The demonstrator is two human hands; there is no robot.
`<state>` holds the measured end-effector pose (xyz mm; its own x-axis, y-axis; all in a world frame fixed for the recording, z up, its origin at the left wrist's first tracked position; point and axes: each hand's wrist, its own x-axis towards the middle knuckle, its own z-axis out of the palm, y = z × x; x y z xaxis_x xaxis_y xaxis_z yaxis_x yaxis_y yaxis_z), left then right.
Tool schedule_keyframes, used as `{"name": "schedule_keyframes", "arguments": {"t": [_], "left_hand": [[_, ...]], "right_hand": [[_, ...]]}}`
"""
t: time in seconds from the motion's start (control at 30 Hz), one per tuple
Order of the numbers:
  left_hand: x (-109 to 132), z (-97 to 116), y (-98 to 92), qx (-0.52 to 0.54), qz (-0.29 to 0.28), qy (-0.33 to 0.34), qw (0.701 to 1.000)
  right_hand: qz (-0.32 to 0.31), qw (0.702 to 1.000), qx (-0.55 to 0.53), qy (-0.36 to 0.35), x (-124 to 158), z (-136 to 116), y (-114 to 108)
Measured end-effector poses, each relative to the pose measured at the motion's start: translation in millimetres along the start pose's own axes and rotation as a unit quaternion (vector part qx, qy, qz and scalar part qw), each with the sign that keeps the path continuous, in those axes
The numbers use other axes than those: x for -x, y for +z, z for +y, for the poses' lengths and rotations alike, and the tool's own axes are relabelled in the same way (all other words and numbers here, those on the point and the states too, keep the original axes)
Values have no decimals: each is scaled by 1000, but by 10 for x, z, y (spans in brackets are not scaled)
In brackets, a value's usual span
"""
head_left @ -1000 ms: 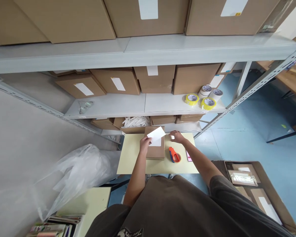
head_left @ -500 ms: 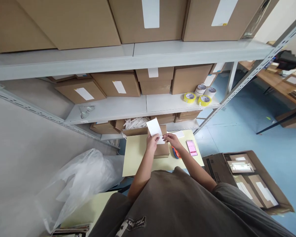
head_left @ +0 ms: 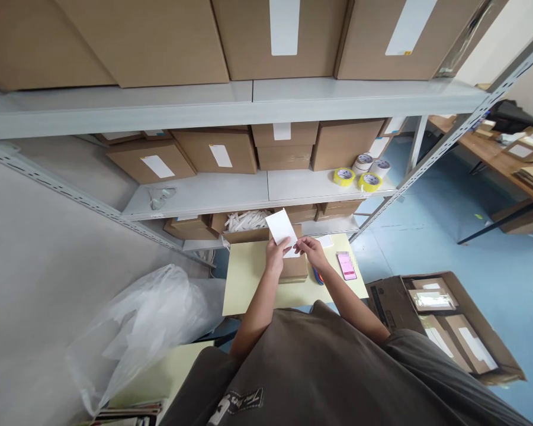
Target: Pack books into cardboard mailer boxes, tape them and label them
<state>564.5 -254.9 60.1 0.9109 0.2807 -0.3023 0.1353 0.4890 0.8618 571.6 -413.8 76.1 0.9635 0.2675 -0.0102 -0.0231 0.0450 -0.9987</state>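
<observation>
My left hand (head_left: 275,254) pinches a white label sheet (head_left: 281,226), held tilted above a brown cardboard box (head_left: 295,271). At the sheet's lower right edge, the fingers of my right hand (head_left: 310,248) are pinched together; whether they grip the edge or a peeled bit of it is too small to make out. The box lies on a pale yellow table (head_left: 244,278). Partly hidden by my right wrist is a blue and orange object (head_left: 318,276). A phone with a pink screen (head_left: 347,266) lies to the right, and more white paper (head_left: 326,241) lies behind my right hand.
A grey metal shelf (head_left: 195,204) with cardboard boxes (head_left: 284,157) and tape rolls (head_left: 369,181) rises beyond the table. An open carton (head_left: 506,349) holding labelled boxes stands on the floor at right. Clear plastic film (head_left: 160,319) bulges at left. A wooden desk (head_left: 493,157) is farther right.
The view has shifted slightly. Both hands stay at the white sheet, with my right fingers still at its lower right edge. My right forearm now covers more of the blue and orange object.
</observation>
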Motion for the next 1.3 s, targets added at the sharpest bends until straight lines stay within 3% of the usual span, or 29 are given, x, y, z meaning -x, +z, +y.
{"name": "schedule_keyframes", "arguments": {"t": [0.23, 0.57, 1.3], "left_hand": [[-18, 194, -122, 4, -25, 33, 999], [69, 242, -52, 24, -43, 37, 998], [188, 309, 69, 56, -24, 18, 998]], "right_hand": [[-36, 999, 4, -6, 69, -145, -28], [-29, 999, -33, 5, 51, -194, -59], [-59, 996, -62, -7, 81, -328, -70]]}}
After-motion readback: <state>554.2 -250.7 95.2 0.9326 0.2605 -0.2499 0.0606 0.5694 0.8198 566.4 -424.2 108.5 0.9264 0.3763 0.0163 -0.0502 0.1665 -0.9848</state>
